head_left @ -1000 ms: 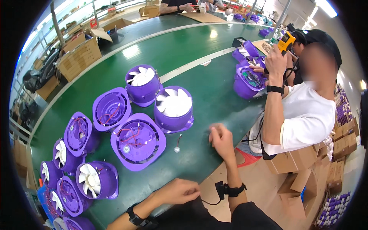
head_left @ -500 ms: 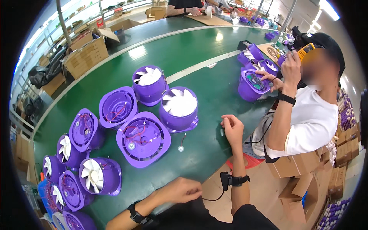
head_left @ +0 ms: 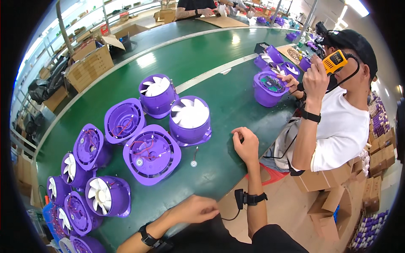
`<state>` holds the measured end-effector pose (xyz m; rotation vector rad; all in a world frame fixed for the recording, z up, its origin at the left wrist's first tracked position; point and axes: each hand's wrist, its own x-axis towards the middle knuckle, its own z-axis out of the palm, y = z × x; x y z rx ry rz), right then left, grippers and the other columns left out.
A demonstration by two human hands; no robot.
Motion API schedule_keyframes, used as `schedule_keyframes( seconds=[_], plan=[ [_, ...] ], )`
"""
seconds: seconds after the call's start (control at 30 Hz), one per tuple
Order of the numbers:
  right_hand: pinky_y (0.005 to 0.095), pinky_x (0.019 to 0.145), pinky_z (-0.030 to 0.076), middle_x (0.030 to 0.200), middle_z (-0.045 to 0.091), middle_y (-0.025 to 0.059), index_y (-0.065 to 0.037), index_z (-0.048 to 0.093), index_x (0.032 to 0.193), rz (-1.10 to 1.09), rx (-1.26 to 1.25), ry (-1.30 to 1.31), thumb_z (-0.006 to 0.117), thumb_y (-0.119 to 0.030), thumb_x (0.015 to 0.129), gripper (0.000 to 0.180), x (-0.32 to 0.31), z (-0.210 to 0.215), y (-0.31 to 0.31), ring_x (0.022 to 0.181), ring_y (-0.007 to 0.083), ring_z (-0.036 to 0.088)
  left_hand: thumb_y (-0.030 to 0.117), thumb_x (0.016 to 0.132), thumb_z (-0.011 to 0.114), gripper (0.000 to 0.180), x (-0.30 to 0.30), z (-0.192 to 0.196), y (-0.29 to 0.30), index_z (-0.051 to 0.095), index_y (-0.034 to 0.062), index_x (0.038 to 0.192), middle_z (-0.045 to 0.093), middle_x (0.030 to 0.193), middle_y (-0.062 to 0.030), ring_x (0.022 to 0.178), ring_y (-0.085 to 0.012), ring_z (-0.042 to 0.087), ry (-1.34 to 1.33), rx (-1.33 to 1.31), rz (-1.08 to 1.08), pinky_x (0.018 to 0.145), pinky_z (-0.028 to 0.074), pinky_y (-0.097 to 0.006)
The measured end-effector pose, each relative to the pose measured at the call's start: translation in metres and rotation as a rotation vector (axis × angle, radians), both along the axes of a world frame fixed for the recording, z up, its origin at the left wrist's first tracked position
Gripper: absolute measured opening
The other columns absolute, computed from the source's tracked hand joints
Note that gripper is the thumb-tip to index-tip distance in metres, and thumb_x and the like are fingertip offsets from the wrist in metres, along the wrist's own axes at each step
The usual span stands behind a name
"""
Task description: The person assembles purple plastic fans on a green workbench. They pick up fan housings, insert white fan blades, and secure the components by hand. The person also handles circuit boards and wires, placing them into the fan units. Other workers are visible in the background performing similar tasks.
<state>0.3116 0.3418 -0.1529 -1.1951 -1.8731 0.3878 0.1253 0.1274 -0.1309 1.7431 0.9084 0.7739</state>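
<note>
My left hand [head_left: 196, 208] is loosely closed at the table's near edge, its fingers curled under and partly hidden, with nothing visible in it. My right hand [head_left: 246, 145] rests on the green table [head_left: 219, 173] further right, fingers folded in and apparently holding nothing. Nearest to both hands, a small round silvery disc with a short wire [head_left: 193, 163] lies on the table. To its left sits an open purple housing [head_left: 152, 155] with red wires inside. Behind the disc stands a purple fan unit with white blades [head_left: 190, 122].
Several more purple housings and fan units [head_left: 107, 196] crowd the left side. At right, a co-worker [head_left: 341, 126] raises a yellow handheld device [head_left: 334, 62] and touches a purple housing with a green circuit board [head_left: 270, 87]. Cardboard boxes [head_left: 88, 69] stand beyond the table's left edge.
The whole view has shifted slightly, so the table's things appear further left. My hands keep nearly the same pose. The co-worker's head has lifted and the yellow device shows more fully.
</note>
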Motion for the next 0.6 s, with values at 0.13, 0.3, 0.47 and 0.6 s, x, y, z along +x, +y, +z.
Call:
schedule_keyframes(
  seconds=[0.13,0.3,0.47,0.6],
  plan=[
    [0.0359,0.061,0.047,0.069,0.061,0.0069,-0.006,0.067,0.078,0.056,0.005,-0.141,0.066,-0.015,0.089,0.014,0.004,0.001,-0.001,0.065,0.0225,0.060,0.014,0.093,0.071,0.010,0.001,0.000,-0.001,0.070,0.0047,0.093,0.056,0.063,-0.0027,0.053,-0.0142,0.056,0.016,0.004,0.003,0.051,0.046,-0.030],
    [0.0278,0.054,0.046,0.071,0.063,0.0034,-0.003,0.067,0.089,0.060,-0.356,0.605,0.064,-0.020,0.099,0.019,0.016,-0.008,0.024,0.064,0.0147,0.062,0.014,0.092,0.072,0.009,0.000,0.011,-0.003,0.071,0.0052,0.094,0.059,0.065,-0.0038,0.055,-0.0155,0.058,0.061,0.015,-0.025,0.052,0.047,-0.032],
    [0.0297,0.050,0.055,0.088,0.068,0.0098,0.000,0.063,0.110,-0.132,-0.381,1.068,0.060,-0.031,0.102,0.032,0.043,0.021,0.073,0.072,0.0175,0.069,0.013,0.090,0.073,0.009,-0.001,0.034,-0.010,0.072,0.0058,0.094,0.062,0.067,-0.0050,0.056,-0.0196,0.060,0.141,0.158,-0.055,0.052,0.047,-0.034],
    [0.0312,0.051,0.057,0.090,0.070,0.0141,0.004,0.062,0.106,-0.183,-0.457,1.131,0.061,-0.039,0.101,0.043,0.057,0.030,0.125,0.074,0.0219,0.073,0.014,0.090,0.073,0.008,-0.005,0.056,-0.009,0.072,0.0067,0.093,0.062,0.067,-0.0046,0.057,-0.0211,0.061,0.203,0.202,-0.079,0.052,0.047,-0.035]
  ],
)
